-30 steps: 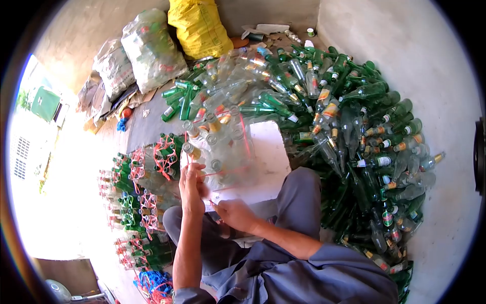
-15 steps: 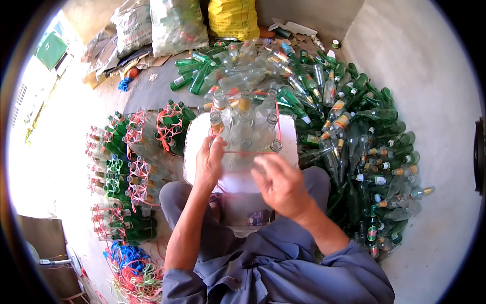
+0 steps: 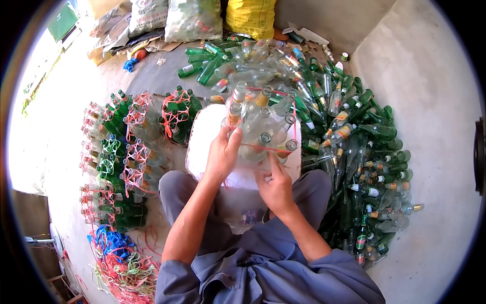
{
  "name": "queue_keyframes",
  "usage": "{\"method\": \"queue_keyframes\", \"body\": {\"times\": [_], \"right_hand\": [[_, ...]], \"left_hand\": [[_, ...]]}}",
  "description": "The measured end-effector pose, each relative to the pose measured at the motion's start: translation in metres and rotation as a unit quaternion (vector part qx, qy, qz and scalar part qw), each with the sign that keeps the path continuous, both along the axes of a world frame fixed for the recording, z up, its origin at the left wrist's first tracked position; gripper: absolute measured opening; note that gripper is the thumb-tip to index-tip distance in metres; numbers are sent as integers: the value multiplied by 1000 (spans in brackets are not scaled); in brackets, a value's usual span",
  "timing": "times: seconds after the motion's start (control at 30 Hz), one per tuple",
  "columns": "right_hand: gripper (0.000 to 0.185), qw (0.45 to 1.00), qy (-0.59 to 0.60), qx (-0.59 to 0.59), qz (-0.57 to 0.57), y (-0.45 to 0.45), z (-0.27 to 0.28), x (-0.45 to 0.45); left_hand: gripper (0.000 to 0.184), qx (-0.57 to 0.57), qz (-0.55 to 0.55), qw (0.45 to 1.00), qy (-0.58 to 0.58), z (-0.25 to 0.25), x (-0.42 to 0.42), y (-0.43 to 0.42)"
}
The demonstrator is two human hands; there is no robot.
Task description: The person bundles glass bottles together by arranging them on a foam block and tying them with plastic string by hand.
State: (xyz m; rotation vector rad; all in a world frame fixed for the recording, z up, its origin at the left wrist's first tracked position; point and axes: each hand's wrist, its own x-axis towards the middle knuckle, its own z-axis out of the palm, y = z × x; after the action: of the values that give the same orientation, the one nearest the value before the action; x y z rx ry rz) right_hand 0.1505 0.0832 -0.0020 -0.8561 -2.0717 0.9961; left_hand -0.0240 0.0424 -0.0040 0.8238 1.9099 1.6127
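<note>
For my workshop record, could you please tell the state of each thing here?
Clear bottles in front: grouped, necks up
Red cord: looped around them
Left hand: at the group's left side, grip unclear
Right hand: index finger extended toward the cord
Tied bundles: necks up
Loose bottles: heaped, mostly lying
Cord pile: tangled
Yellow sack: standing, top out of view

Was prob. a small glass-btl. recycling wkshp.: plain wall (image 3: 420,101) & bare floor (image 3: 66,202), a big heap of loose btls. (image 3: 377,131) on the R, rows of corded btl. bundles (image 3: 136,167) on the L, tangled cord pile (image 3: 124,268) nr. them. Stuffed sacks (image 3: 194,23) & cardboard (image 3: 111,33) stood/lay at the back; a corded btl. group (image 3: 260,121) was at a low white worktop (image 3: 202,137).
</note>
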Motion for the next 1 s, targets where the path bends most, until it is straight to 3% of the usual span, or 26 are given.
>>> {"method": "queue_keyframes", "body": {"times": [0.1, 0.2, 0.27, 0.5, 0.6, 0.7, 1.0], "right_hand": [[50, 998, -1, 66, -21, 5, -1, -17], [37, 998, -36, -41, 11, 29, -19, -32], [31, 999, -36, -41, -4, 34, -31, -39], [25, 992, 22, 119, -27, 40, -29, -54], [23, 995, 7, 96, -29, 38, -26, -54], [19, 996, -88, -8, 23, 36, -12, -44], [20, 998, -35, -2, 48, 17, -12, -30]], "left_hand": [[49, 3, 3, 1000, 5, 0, 0, -1], [49, -5, -4, 1000, 2, 5, 0, -2], [50, -17, -12, 1000, -2, 8, -1, -3], [50, -17, 0, 1000, 20, 7, -2, -2], [51, 0, 17, 1000, 26, 3, 0, 1], [51, -2, 29, 999, 28, 4, 1, 3], [49, -18, 14, 999, 38, 8, 3, -2]]}}
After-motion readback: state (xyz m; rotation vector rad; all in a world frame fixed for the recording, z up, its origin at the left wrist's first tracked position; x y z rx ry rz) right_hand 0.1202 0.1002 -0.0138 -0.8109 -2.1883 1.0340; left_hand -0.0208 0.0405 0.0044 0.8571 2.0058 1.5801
